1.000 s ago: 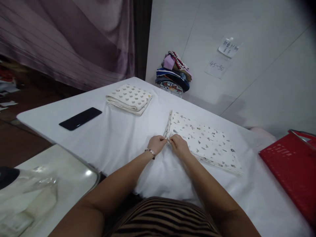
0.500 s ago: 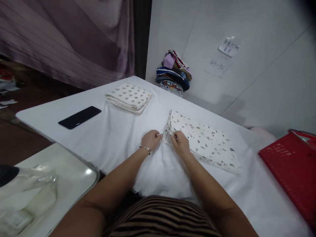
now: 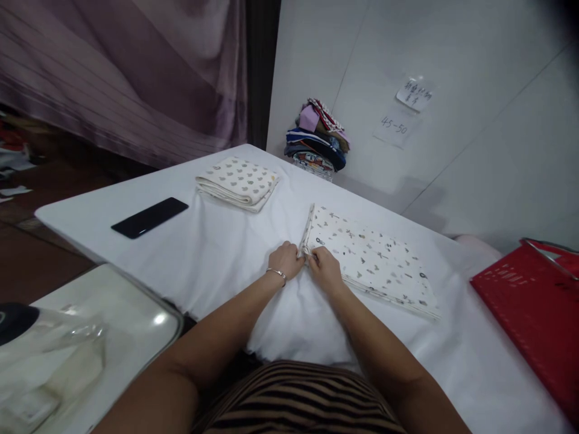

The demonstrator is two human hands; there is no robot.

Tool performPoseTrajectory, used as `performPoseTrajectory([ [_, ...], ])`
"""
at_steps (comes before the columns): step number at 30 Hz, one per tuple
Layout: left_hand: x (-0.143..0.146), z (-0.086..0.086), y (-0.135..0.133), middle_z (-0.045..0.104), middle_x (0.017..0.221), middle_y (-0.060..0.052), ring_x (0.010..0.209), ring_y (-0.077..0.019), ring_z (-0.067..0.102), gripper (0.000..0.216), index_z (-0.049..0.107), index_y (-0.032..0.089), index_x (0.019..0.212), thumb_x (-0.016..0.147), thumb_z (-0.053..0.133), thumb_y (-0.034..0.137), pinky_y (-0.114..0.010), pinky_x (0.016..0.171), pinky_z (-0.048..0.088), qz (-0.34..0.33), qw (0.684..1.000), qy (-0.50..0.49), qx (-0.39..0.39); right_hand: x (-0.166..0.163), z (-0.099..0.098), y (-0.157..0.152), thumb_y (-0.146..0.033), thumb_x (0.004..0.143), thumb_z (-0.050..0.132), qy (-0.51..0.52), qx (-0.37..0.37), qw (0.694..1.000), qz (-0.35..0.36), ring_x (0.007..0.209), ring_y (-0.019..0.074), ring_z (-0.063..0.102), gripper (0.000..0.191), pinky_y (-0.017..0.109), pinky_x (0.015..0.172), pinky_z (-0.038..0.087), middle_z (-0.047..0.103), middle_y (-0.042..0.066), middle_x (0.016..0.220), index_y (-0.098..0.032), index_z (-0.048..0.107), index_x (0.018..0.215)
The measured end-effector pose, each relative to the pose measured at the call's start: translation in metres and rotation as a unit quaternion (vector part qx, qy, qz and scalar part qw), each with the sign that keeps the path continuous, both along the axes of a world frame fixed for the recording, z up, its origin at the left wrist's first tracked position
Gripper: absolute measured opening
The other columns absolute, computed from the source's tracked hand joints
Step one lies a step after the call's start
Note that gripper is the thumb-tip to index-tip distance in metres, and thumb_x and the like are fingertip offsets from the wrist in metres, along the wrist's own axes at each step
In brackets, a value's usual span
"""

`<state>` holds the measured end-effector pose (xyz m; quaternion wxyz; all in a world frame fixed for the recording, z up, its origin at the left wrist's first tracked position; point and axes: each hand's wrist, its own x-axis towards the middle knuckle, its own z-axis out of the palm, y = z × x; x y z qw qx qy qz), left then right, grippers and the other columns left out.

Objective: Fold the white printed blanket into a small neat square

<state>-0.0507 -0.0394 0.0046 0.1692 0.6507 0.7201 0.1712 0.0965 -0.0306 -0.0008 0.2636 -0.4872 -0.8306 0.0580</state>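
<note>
A white cloth with small grey prints point(image 3: 375, 256) lies folded in a long flat rectangle on the white-covered table. At its near left corner, my left hand point(image 3: 286, 260) and my right hand point(image 3: 324, 268) meet, both closed with the fingers pinching the cloth's edge layers. A bracelet circles the left wrist. The exact fold between the fingertips is hidden. Farther back on the left sits a second printed cloth point(image 3: 239, 182), folded into a thicker, smaller bundle and touched by neither hand.
A black phone point(image 3: 150, 217) lies at the table's left. Folded clothes point(image 3: 316, 135) are stacked by the wall beyond the far edge. A red bag point(image 3: 529, 313) stands on the right. A second white surface point(image 3: 131, 325) with clear plastic is at lower left.
Both hands have drawn closer together at the cloth's left corner, and the gap between its layers there has narrowed. The view has shifted slightly.
</note>
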Motion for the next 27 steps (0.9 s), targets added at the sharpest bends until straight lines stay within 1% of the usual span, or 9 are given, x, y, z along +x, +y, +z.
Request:
performPoseTrajectory([
  [5,0.004,0.002,0.002,0.059,0.105,-0.011,0.097,-0.0244,0.058,0.027,0.06,0.018,0.091,0.077,0.051,0.039,-0.032,0.077,0.043,0.001,1.0,0.002,-0.023,0.001,-0.002,0.0,-0.03,0.089,0.044,0.039,-0.003,0.999,-0.001,0.078,0.0167,0.054,0.014,0.027,0.067,0.038,0.057,0.003,0.083,-0.02,0.052,0.085],
  [10,0.008,0.007,0.005,0.063,0.098,-0.012,0.092,-0.025,0.061,0.024,0.058,0.017,0.091,0.078,0.048,0.035,-0.032,0.072,0.043,0.001,1.0,-0.006,-0.03,0.002,-0.003,0.001,-0.032,0.088,0.045,0.076,-0.015,0.997,-0.008,0.074,0.0158,0.053,0.014,0.026,0.064,0.038,0.055,0.001,0.08,-0.021,0.052,0.083],
  [13,0.01,0.009,0.008,0.065,0.09,-0.009,0.087,-0.023,0.061,0.022,0.056,0.019,0.088,0.076,0.05,0.037,-0.03,0.07,0.043,0.016,0.998,-0.044,-0.035,0.003,-0.004,0.002,-0.033,0.087,0.046,0.094,-0.019,0.995,-0.008,0.071,0.015,0.052,0.015,0.025,0.063,0.037,0.054,0.0,0.078,-0.021,0.052,0.081],
  [16,0.009,0.007,0.01,0.065,0.081,-0.004,0.08,-0.0192,0.061,0.019,0.054,0.02,0.081,0.072,0.057,0.036,-0.027,0.067,0.043,0.041,0.989,-0.135,-0.032,0.004,-0.003,0.002,-0.033,0.087,0.046,0.107,-0.015,0.994,-0.006,0.07,0.0146,0.051,0.015,0.025,0.063,0.038,0.053,0.0,0.076,-0.021,0.052,0.08],
  [18,0.009,0.004,0.011,0.063,0.073,-0.001,0.072,-0.0162,0.061,0.016,0.052,0.019,0.077,0.071,0.058,0.033,-0.025,0.061,0.043,0.064,0.971,-0.226,-0.038,0.004,-0.001,0.002,-0.034,0.087,0.045,0.113,-0.006,0.994,-0.006,0.071,0.0145,0.051,0.016,0.025,0.063,0.038,0.053,0.0,0.077,-0.021,0.052,0.081],
  [20,0.009,0.0,0.009,0.059,0.068,0.002,0.065,-0.0132,0.059,0.013,0.049,0.019,0.076,0.071,0.058,0.027,-0.022,0.056,0.044,0.087,0.944,-0.316,-0.047,0.004,0.0,0.001,-0.034,0.088,0.043,0.11,0.009,0.994,-0.01,0.072,0.0147,0.051,0.016,0.025,0.065,0.038,0.054,0.001,0.078,-0.021,0.051,0.082],
  [22,0.01,-0.002,0.006,0.056,0.066,0.003,0.061,-0.0108,0.058,0.012,0.048,0.019,0.076,0.07,0.058,0.021,-0.02,0.053,0.045,0.104,0.916,-0.385,-0.048,0.003,0.001,-0.001,-0.032,0.089,0.043,0.091,0.024,0.996,-0.01,0.075,0.0154,0.052,0.016,0.026,0.066,0.038,0.055,0.002,0.08,-0.02,0.051,0.083],
  [24,0.011,-0.004,0.002,0.054,0.065,0.005,0.059,-0.0091,0.057,0.014,0.047,0.018,0.077,0.069,0.059,0.017,-0.019,0.054,0.047,0.12,0.893,-0.431,-0.042,0.001,0.001,-0.003,-0.031,0.089,0.042,0.058,0.032,0.998,0.003,0.077,0.0164,0.052,0.015,0.027,0.067,0.038,0.056,0.003,0.082,-0.02,0.052,0.084],
  [27,0.013,-0.003,-0.003,0.054,0.065,0.005,0.058,-0.0081,0.057,0.02,0.047,0.018,0.084,0.069,0.058,0.012,-0.019,0.057,0.049,0.15,0.868,-0.472,-0.038,-0.001,0.0,-0.005,-0.029,0.09,0.042,0.012,0.032,0.999,0.033,0.079,0.0178,0.053,0.014,0.028,0.068,0.039,0.056,0.005,0.084,-0.02,0.052,0.085],
])
